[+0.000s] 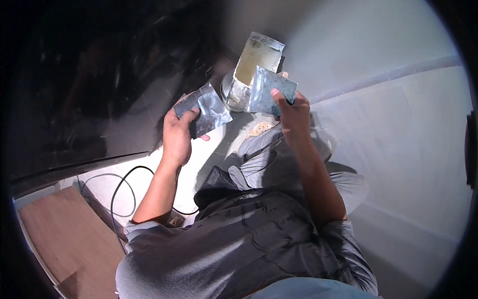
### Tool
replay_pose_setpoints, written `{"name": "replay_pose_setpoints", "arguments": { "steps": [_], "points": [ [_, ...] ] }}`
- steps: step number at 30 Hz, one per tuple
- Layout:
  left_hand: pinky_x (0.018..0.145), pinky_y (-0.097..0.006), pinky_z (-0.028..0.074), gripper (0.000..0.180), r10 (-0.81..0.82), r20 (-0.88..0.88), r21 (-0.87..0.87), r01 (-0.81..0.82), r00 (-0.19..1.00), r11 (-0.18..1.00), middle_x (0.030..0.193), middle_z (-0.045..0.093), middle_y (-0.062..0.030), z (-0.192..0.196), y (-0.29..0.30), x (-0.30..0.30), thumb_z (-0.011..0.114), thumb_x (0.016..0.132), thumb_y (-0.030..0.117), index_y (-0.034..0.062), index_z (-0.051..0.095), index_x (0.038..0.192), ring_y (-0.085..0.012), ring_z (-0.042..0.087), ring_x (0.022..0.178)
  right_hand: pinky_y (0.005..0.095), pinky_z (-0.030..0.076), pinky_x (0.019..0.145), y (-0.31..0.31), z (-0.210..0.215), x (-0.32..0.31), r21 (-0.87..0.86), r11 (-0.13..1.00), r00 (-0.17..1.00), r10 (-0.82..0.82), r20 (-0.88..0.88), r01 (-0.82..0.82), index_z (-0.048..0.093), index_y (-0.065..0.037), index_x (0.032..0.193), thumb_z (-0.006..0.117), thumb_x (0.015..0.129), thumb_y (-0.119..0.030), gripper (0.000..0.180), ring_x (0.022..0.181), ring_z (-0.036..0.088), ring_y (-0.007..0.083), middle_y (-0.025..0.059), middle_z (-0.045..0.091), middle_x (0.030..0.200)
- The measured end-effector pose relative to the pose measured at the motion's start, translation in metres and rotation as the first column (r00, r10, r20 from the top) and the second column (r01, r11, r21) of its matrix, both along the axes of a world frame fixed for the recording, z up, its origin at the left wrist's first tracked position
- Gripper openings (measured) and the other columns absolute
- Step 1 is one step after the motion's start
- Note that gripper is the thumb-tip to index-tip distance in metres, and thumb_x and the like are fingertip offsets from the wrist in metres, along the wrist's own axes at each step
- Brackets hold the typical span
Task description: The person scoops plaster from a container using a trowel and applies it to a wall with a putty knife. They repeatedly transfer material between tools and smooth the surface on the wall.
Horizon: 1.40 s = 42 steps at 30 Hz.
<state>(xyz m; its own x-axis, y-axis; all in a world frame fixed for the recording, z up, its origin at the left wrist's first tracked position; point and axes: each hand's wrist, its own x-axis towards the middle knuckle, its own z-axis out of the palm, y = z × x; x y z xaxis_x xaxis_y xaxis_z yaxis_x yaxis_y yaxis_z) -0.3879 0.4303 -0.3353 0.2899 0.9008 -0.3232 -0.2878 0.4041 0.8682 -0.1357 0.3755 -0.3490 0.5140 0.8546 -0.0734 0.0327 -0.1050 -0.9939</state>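
My left hand [177, 133] grips a flat, square metal spreader plate [215, 107], with the thumb across its face and the fingers behind. Grey-white smears mark that plate. In my right hand [295, 117] is a second metal spreader plate [264, 92], tilted, with the thumb pressed on its face. Behind it stands a rectangular, worn metal container [239, 94], crusted around the rim and with a cream-coloured inside. The right plate overlaps the container's near right side in view; I cannot tell whether they touch. The left plate is apart from the container.
A dark glossy panel [99, 99] fills the left side. On the right rises a pale wall [398, 119] with a grey band across it. A brown board [69, 239] lies at lower left, beside a looped black cable [115, 194]. A perforated shoe [260, 129] shows below the container.
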Motion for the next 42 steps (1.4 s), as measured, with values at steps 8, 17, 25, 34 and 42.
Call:
{"name": "replay_pose_setpoints", "arguments": {
  "steps": [8,17,25,34,42],
  "points": [
    [0.055,-0.031,0.058,0.025,0.002,0.1,-0.143,0.012,0.995,0.99,0.099,0.068,-0.0116,-0.007,-0.006,-0.007,0.055,0.094,0.008,-0.0036,0.059,0.116,-0.0185,0.069,0.079,0.0276,0.05,0.049,-0.012,-0.014,-0.025,-0.106,0.994,0.999,-0.035,-0.029,0.032,0.066,0.001,0.1,0.07,0.095,-0.019,0.021,0.063,0.057,0.0083,0.0008,0.062,0.078],
    [0.054,-0.031,0.057,0.025,-0.082,0.261,-0.144,0.123,0.962,0.982,0.101,0.069,-0.0123,-0.003,-0.009,-0.011,0.056,0.095,0.008,-0.0018,0.06,0.117,-0.0183,0.069,0.078,0.032,0.055,0.067,-0.062,0.015,-0.022,-0.161,0.985,0.876,-0.025,-0.481,-0.06,0.065,0.001,0.106,0.069,0.092,-0.009,0.017,0.08,0.068,0.0166,0.0058,0.069,0.093],
    [0.103,-0.049,0.053,0.037,-0.161,0.397,0.184,0.093,0.904,0.978,0.126,0.065,-0.0125,0.024,-0.052,0.079,0.058,0.104,0.021,-0.0001,0.054,0.134,-0.0246,0.065,0.116,0.0344,0.056,0.088,-0.089,0.072,0.007,0.167,0.979,0.873,-0.021,-0.487,0.116,0.061,-0.001,0.118,0.073,0.088,-0.002,0.033,0.092,0.069,0.0171,0.0066,0.069,0.104],
    [0.074,-0.037,0.061,0.028,-0.34,0.701,-0.204,0.633,0.627,0.747,0.108,0.072,-0.0132,0.056,-0.09,0.156,0.056,0.101,0.017,-0.0025,0.06,0.121,-0.0231,0.072,0.09,0.0235,0.041,0.049,-0.129,0.057,0.1,0.508,0.83,0.594,0.294,-0.749,0.23,0.054,-0.012,0.087,0.05,0.106,-0.046,0.039,0.057,0.048,0.009,-0.0004,0.049,0.068],
    [0.065,-0.031,0.062,0.025,-0.378,0.749,-0.196,0.727,0.544,0.658,0.098,0.073,-0.0167,0.079,-0.131,0.217,0.055,0.101,0.014,-0.0067,0.06,0.113,-0.0245,0.073,0.077,0.0302,0.048,0.055,-0.182,0.057,0.091,0.325,0.921,0.428,0.21,-0.879,0.216,0.058,-0.013,0.092,0.053,0.102,-0.055,0.043,0.062,0.055,0.0122,-0.0009,0.055,0.073]
  ]
}}
